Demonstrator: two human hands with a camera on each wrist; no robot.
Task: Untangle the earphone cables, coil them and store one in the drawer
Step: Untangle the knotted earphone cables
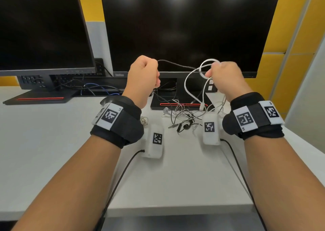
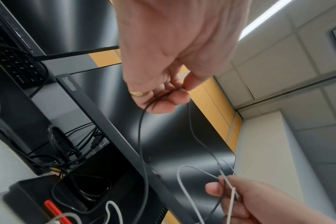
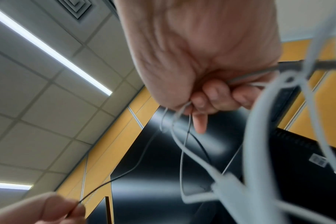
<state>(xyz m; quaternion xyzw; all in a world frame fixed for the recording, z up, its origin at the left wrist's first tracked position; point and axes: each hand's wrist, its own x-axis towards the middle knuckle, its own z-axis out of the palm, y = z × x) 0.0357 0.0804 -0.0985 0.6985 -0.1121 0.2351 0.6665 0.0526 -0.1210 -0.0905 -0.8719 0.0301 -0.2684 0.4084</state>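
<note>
Two raised hands are held apart, the left hand (image 1: 143, 76) pinched on a black cable (image 1: 177, 65) stretched sideways to the right hand (image 1: 226, 78), by which white cable (image 1: 204, 69) loops are clutched, with the tangle (image 1: 184, 114) lying below both.

Black earphone cable (image 1: 177, 65) is spanning mid-air in front of the monitor, thin and slack, one end hanging down toward the desk. White cable (image 1: 204, 67) is looping in a few loose coils up high, strands trailing down. Both are feeding into a tangled pile (image 1: 184, 113) lying on the white desk, where black and white strands are crossing, with a jack plug (image 1: 173, 126) lying at its near edge.
</note>
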